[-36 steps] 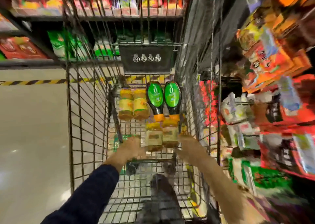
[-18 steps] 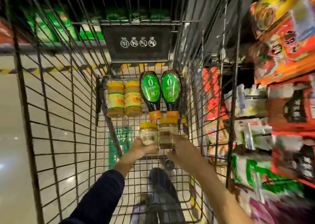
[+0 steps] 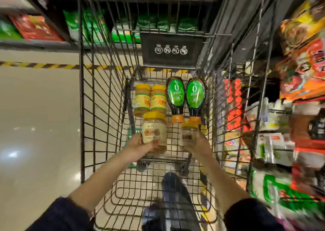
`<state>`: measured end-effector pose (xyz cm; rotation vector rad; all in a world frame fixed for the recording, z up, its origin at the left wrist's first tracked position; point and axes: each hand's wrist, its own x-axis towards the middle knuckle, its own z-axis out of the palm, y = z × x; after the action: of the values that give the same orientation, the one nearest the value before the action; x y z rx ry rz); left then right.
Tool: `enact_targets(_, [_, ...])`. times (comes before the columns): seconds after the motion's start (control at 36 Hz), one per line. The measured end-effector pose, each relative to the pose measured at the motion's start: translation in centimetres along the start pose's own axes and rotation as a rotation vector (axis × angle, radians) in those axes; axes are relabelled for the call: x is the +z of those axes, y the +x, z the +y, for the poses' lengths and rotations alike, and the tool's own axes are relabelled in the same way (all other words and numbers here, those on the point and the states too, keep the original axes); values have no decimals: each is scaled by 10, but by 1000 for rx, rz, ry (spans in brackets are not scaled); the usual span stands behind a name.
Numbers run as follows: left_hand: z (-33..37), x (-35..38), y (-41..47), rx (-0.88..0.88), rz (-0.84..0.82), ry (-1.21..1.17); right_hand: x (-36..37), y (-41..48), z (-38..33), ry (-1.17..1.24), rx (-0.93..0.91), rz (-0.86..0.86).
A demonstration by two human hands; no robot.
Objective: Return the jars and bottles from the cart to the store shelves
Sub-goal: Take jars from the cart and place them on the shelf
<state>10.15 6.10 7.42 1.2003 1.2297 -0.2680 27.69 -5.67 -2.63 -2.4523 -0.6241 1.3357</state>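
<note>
Hands first: inside the wire cart (image 3: 98, 107), your left hand (image 3: 140, 145) has its fingers curled round a yellow-lidded clear jar (image 3: 154, 130), and your right hand (image 3: 202, 143) grips a second matching jar (image 3: 189, 134) nearer the cart's right wall. At the cart's far end lie two tan jars (image 3: 142, 99) with yellow lids and, toward its right wall, two dark green-labelled bottles (image 3: 176, 95), orange caps pointing at you.

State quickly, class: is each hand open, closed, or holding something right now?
Left hand: holding the left jar, fingers curled round it.
Right hand: holding the right jar, fingers curled round it.
</note>
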Motion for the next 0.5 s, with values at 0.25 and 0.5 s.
enact_targets(0.25, [-6,-38,-33,66,90,-110,16,26,10,255,159,-54])
enact_targets(0.5, [-16,-44,-29,168,99,-74,29,38,8,230,141,93])
